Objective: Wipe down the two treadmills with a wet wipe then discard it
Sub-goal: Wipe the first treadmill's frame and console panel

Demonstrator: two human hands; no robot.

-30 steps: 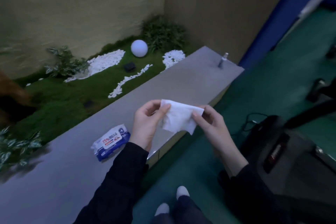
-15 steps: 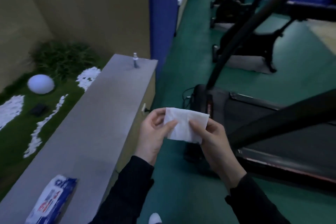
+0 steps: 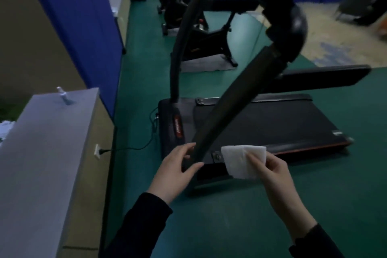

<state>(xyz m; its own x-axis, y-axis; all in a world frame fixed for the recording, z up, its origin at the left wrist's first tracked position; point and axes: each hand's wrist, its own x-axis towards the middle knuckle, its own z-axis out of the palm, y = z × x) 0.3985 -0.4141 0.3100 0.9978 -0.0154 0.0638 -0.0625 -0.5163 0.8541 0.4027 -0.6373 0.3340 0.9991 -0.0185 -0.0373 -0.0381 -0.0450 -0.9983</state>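
Right hand [image 3: 274, 172] is pinching the wipe [image 3: 243, 161], lower centre, just before the treadmill [image 3: 261, 123]
Left hand [image 3: 176, 172] is hanging open, empty, near the upright; the wipe is looking limp, light, damp, best gripped bunched

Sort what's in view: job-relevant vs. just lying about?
Job:
wet wipe, pinched in right hand
left hand, open at the treadmill upright
treadmill deck

Lying about:
small bottle on grey ledge
exercise bike
blue partition
wall plug

Grey ledge [image 3: 48, 153] bears a small bottle [image 3: 63, 95]; blue partition [image 3: 83, 27] behind — exercise bike [image 3: 201, 35] beyond.
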